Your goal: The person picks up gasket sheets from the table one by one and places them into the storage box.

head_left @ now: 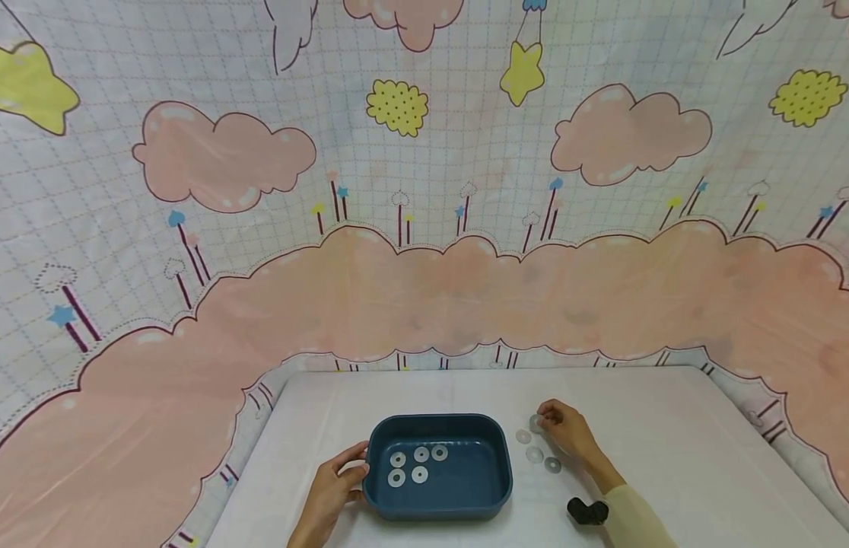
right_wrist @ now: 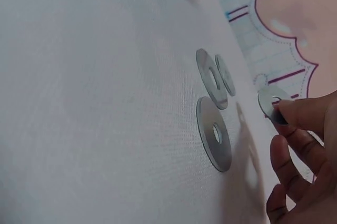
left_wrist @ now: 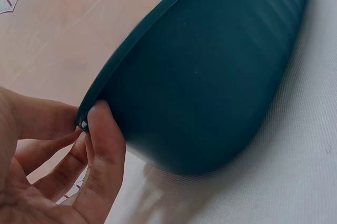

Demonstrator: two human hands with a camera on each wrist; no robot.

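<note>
The tub (head_left: 438,498) is dark teal-blue, and the washers (head_left: 419,475) inside it look pale silver-grey. The table (head_left: 671,457) is plain white. The backdrop (head_left: 424,190) is a white grid printed with pink clouds, yellow stars and small blue ones. A black object (head_left: 587,511), too small to identify, sits at the wrist.

Table (head_left: 671,457): covered with a white cloth, standing against a cartoon cloud backdrop. A dark blue tub (head_left: 465,498) sits near the front edge, left of centre. Three flat metal washers (head_left: 534,454) lie loose on the cloth just right of the tub, close together. A small black object (head_left: 587,511) rests further forward, near the front edge.
</note>
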